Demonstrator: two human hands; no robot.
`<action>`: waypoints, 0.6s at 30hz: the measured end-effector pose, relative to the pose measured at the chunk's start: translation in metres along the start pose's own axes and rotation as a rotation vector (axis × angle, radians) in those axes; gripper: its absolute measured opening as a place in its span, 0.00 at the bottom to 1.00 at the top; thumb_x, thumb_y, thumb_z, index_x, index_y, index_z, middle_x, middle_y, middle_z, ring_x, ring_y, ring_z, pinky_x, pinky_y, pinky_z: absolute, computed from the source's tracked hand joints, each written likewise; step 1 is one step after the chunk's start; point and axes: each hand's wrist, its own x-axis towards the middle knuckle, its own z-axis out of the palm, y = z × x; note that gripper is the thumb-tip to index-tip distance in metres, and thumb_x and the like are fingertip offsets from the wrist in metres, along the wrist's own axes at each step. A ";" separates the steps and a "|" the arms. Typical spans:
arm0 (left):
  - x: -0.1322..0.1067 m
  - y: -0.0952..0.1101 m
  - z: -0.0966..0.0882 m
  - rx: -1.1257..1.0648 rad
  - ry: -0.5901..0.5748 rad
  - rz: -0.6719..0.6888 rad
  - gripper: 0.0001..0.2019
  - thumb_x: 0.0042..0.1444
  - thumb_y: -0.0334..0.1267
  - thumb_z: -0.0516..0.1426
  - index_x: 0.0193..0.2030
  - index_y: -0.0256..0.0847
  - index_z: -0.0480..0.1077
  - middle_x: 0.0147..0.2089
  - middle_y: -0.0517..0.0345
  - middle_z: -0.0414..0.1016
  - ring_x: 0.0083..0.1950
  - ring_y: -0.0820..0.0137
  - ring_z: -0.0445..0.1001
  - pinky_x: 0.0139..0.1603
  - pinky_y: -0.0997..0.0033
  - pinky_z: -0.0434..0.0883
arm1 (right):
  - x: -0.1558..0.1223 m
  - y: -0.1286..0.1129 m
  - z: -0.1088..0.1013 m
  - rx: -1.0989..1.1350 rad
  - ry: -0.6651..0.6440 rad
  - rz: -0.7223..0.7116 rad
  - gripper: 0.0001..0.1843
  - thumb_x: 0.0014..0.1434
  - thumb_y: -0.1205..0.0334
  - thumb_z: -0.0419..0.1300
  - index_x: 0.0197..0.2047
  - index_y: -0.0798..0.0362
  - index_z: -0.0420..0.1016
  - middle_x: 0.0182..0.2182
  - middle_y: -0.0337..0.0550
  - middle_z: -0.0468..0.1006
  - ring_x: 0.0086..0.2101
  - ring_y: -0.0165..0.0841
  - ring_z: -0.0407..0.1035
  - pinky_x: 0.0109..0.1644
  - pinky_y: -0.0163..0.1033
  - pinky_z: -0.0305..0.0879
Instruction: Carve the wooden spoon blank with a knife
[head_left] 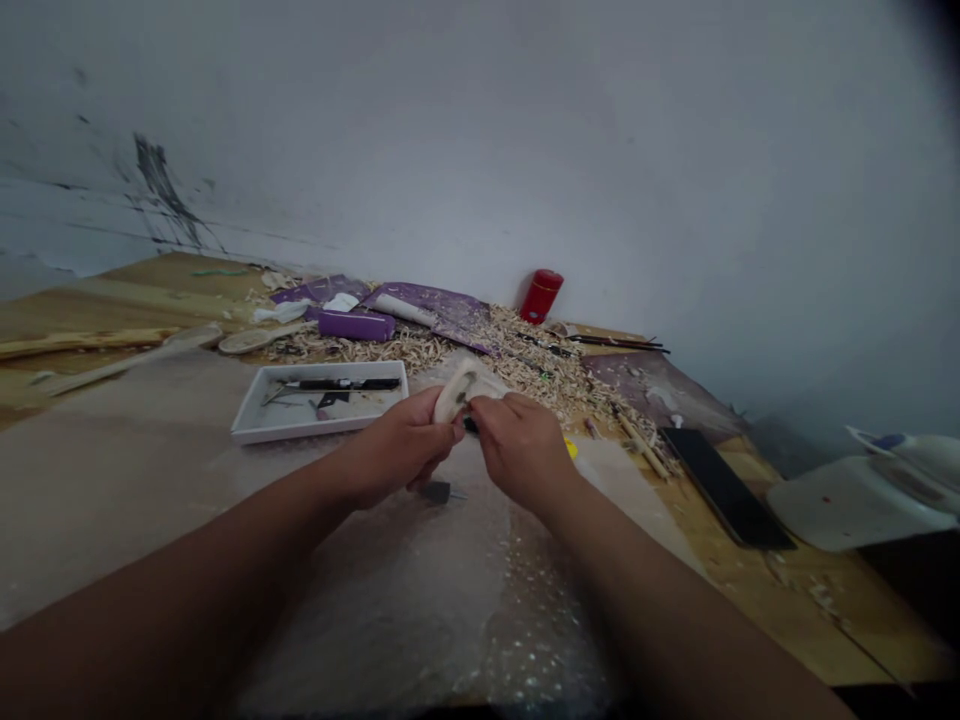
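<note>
A small pale carved wooden piece [454, 392] with a dark hollow or mark on its face is gripped by my left hand [394, 445], fingers wrapped round its near end. My right hand [525, 445] is closed up against the piece's right side, fingertips at the dark spot. Whatever those fingers pinch is hidden. Below the hands, a dark cylindrical bit [437, 492] with a thin metal shank lies on bubble wrap [420, 600]. A yellow round object [571, 448] shows partly behind my right hand. To the left stands a white tray [315, 432] containing a black pen-like tool [345, 384].
Wood shavings [525, 370] heap along the back, around a purple cylinder [356, 326] and purple sheeting [442, 305]. A red canister [541, 296] leans near the wall. Wooden spoons [176, 345] lie left. At right are a dark flat slab [724, 487] and a white container [855, 500].
</note>
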 end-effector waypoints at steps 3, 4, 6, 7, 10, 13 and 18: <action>0.000 0.000 0.000 -0.005 -0.003 -0.007 0.04 0.51 0.33 0.49 0.29 0.41 0.54 0.16 0.71 0.51 0.13 0.83 0.49 0.10 0.83 0.52 | 0.000 0.000 0.000 -0.026 0.004 0.034 0.10 0.56 0.68 0.46 0.30 0.55 0.68 0.20 0.41 0.67 0.25 0.31 0.59 0.29 0.35 0.51; 0.000 0.001 0.000 -0.011 -0.004 -0.009 0.04 0.51 0.34 0.49 0.29 0.41 0.54 0.16 0.71 0.51 0.13 0.83 0.49 0.10 0.84 0.52 | 0.000 -0.001 0.000 -0.021 0.000 0.037 0.10 0.56 0.68 0.46 0.30 0.56 0.68 0.20 0.41 0.67 0.25 0.31 0.59 0.29 0.35 0.51; -0.001 0.002 0.000 -0.029 -0.005 -0.009 0.05 0.51 0.35 0.49 0.29 0.41 0.54 0.16 0.71 0.51 0.13 0.83 0.49 0.10 0.84 0.52 | 0.000 -0.004 -0.001 0.004 -0.007 0.026 0.10 0.56 0.68 0.47 0.30 0.56 0.68 0.21 0.41 0.67 0.25 0.31 0.59 0.29 0.34 0.51; -0.001 0.002 -0.001 -0.040 -0.009 -0.009 0.05 0.51 0.35 0.49 0.29 0.42 0.53 0.16 0.71 0.51 0.13 0.83 0.49 0.10 0.84 0.53 | 0.000 -0.005 -0.002 0.016 -0.011 0.016 0.10 0.56 0.68 0.46 0.30 0.56 0.68 0.21 0.41 0.67 0.25 0.31 0.59 0.30 0.34 0.51; -0.002 0.002 -0.001 -0.067 -0.035 -0.020 0.05 0.51 0.34 0.49 0.28 0.42 0.54 0.16 0.71 0.50 0.13 0.83 0.48 0.10 0.84 0.52 | -0.001 -0.003 -0.001 0.003 -0.004 0.015 0.10 0.56 0.68 0.46 0.30 0.56 0.68 0.21 0.42 0.67 0.25 0.31 0.59 0.30 0.35 0.51; -0.002 0.001 -0.001 -0.090 -0.061 -0.045 0.04 0.50 0.32 0.49 0.28 0.42 0.55 0.16 0.71 0.50 0.13 0.83 0.48 0.10 0.84 0.52 | -0.001 0.000 0.000 -0.031 0.015 0.050 0.10 0.56 0.67 0.46 0.30 0.56 0.68 0.20 0.41 0.67 0.25 0.31 0.59 0.29 0.35 0.50; -0.003 0.003 -0.001 -0.174 -0.052 -0.075 0.05 0.50 0.32 0.49 0.28 0.43 0.54 0.16 0.71 0.50 0.13 0.82 0.47 0.10 0.84 0.52 | 0.001 -0.003 -0.002 0.028 -0.005 0.009 0.11 0.55 0.68 0.46 0.29 0.56 0.68 0.20 0.41 0.67 0.24 0.31 0.59 0.29 0.35 0.51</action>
